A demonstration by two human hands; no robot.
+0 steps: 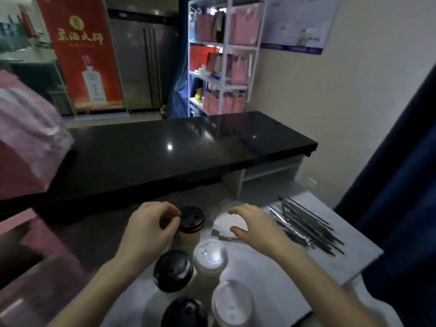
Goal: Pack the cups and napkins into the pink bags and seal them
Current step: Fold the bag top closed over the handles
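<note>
The left hand [151,225] is at the far cup [191,221], a brown one with a black lid. Its fingers and thumb are curled against the lid's left rim, but blur hides whether they grip it, so I cannot tell. The right hand [258,228] is over the napkins [225,226], a small white stack just right of that cup. Its fingers are spread and loosely arched, released, and the thumb touches the stack's near edge.

Four more cups stand nearer on the worktop [271,279]:
- a black-lid cup [173,270] with a white-lid cup [210,254] touching it on the right
- at the near edge, a second black-lid cup [184,312] beside a second white-lid cup [232,303]

Black straws [304,225] lie fanned out to the right of the napkins.

A pink bag [28,128], blurred, sits at the far left on the black counter [177,147], well apart from the cups. More pink bags [244,27] fill a white shelf [226,55] against the far wall
</note>
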